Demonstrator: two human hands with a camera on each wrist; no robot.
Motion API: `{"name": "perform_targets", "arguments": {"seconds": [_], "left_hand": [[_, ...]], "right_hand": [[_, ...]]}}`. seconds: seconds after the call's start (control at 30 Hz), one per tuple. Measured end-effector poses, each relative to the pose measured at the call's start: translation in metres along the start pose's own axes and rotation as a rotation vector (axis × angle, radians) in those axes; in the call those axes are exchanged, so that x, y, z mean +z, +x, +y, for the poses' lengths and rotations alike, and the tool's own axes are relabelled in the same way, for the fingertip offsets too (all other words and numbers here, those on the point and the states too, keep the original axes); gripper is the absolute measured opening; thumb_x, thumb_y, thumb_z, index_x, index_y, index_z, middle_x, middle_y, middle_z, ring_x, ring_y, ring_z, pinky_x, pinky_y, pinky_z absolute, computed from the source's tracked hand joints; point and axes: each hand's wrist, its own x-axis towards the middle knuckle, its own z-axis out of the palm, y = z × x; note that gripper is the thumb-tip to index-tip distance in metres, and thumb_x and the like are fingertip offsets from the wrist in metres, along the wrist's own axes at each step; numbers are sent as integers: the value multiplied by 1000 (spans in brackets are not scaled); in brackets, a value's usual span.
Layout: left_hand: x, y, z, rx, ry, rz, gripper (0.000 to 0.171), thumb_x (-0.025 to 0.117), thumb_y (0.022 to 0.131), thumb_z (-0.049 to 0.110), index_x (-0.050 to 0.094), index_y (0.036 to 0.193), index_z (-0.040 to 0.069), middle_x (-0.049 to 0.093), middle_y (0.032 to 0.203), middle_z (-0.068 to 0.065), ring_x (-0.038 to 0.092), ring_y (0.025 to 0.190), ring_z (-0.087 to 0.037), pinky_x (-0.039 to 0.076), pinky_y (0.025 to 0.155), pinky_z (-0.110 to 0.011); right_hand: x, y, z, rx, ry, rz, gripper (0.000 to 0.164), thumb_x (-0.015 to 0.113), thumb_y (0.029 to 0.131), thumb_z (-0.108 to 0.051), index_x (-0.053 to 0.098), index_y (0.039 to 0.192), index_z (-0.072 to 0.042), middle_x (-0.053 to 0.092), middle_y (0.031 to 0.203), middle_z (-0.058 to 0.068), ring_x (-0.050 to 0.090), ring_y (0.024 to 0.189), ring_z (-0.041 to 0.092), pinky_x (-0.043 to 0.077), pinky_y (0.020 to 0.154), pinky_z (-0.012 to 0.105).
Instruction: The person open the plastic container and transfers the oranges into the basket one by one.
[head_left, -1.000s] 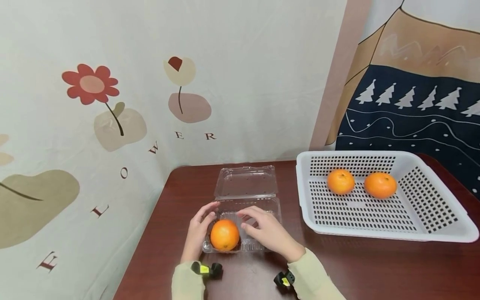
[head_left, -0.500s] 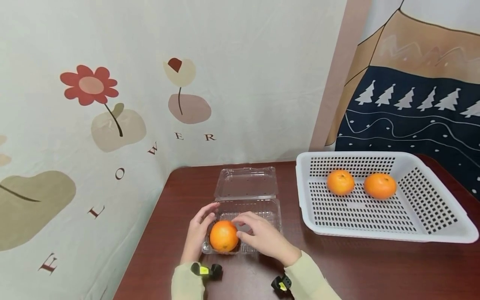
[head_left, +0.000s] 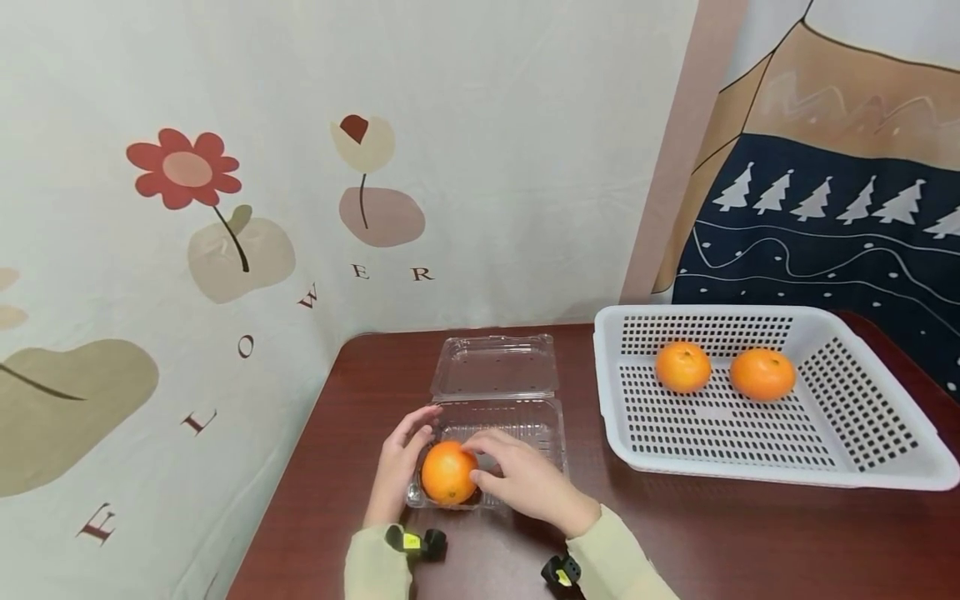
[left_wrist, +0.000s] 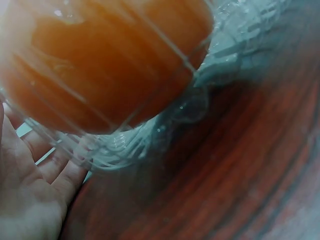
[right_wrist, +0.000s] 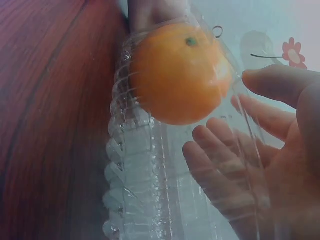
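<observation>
An orange (head_left: 448,473) sits in the left part of a clear plastic clamshell box (head_left: 532,415), whose lid (head_left: 495,367) lies folded back on the table. My left hand (head_left: 397,467) rests along the box's left side, fingers extended and loosely bent. In the left wrist view, its fingers (left_wrist: 67,175) show beside the clear wall, with the orange behind the plastic. My right hand (head_left: 525,483) reaches over the box from the right, thumb and fingertips right at the orange. The right wrist view shows these fingers (right_wrist: 215,165) spread and gently bent beside the orange (right_wrist: 180,75).
To the right stands a white perforated plastic basket (head_left: 885,479) holding two more oranges, one on the left (head_left: 682,367) and one on the right (head_left: 762,374). The brown wooden table (head_left: 315,500) meets a patterned cloth wall (head_left: 510,208) at the back.
My right hand has moved left, bringing its fingertips up to the orange. The left hand has stayed at the box's left side, and the box and basket have not moved.
</observation>
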Motion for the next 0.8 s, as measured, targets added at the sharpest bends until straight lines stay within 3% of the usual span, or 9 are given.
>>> {"name": "perform_targets", "arguments": {"seconds": [0.17, 0.4, 0.57, 0.8], "left_hand": [[0, 0, -1, 12, -6, -5, 31, 49, 92, 17, 53, 122, 11, 52, 124, -8, 45, 115, -24, 39, 88, -17], [0, 0, -1, 27, -12, -12, 31, 49, 92, 16, 52, 122, 9, 52, 124, -10, 45, 116, -25, 39, 88, -16], [-1, 1, -1, 19, -23, -10, 31, 49, 92, 15, 53, 122, 10, 52, 124, -9, 45, 115, -25, 39, 88, -17], [-2, 9, -24, 51, -24, 18, 28, 51, 91, 17, 55, 118, 16, 56, 119, -3, 49, 111, -19, 41, 88, -21]], "right_hand": [[3, 0, -2, -10, -31, -5, 36, 58, 85, -28, 53, 120, -19, 50, 121, -8, 49, 109, 10, 41, 91, 33], [10, 1, -5, 22, -71, -34, 47, 59, 83, -31, 46, 128, -19, 47, 123, -7, 49, 109, 9, 42, 90, 34], [17, 0, -6, 54, -152, -38, 55, 58, 82, -34, 39, 132, -23, 48, 121, -5, 54, 100, 11, 47, 81, 35], [20, -2, -9, 90, -173, -56, 63, 59, 81, -37, 33, 137, -23, 48, 123, -2, 57, 96, 15, 48, 75, 38]]}}
